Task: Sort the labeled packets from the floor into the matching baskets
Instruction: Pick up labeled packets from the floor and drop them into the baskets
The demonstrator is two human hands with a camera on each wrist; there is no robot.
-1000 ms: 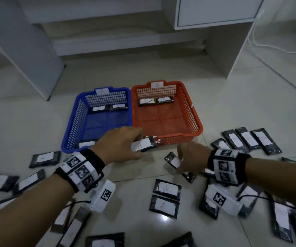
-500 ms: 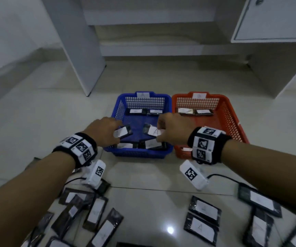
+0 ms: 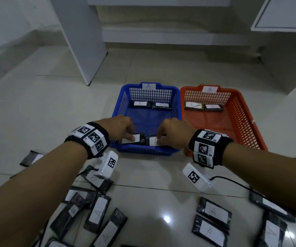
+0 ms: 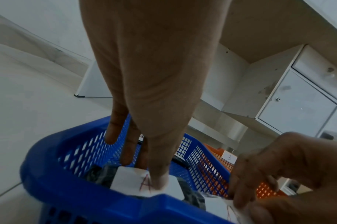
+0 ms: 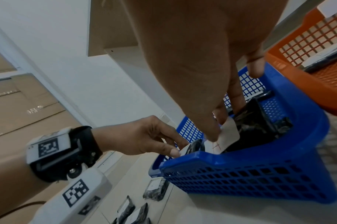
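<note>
Both hands reaching down into the near end of the blue basket (image 3: 144, 152) tagged A, side by side. Left hand (image 3: 118, 128) pinching a black packet with a white A label (image 4: 146, 185), thumb tip pressing right on the red letter while the other fingers are curling behind it, packet sitting just inside the near rim under the fingertips. Right hand (image 3: 174, 133) pinching a second A packet (image 5: 224, 137) by its white label, thumb and forefinger closing on the paper edge, dark wrapper trailing away beyond the fingertips toward the basket's far wall. Both packets lying nearly touching between the two sets of fingers; hard telling whether either is resting on the basket floor or hanging a bit above it. Further out past the fingers, two more labelled packets (image 3: 150, 104) lying flat against the far wall of the blue basket. Off to the right of the right hand's knuckles, orange basket (image 3: 247, 122) tagged B sitting right beside the blue one, holding a couple of packets at its far end too. Behind the wrists, loads of loose packets (image 3: 212, 221) lying scattered on the glossy floor (image 3: 36, 107), several showing A.
</note>
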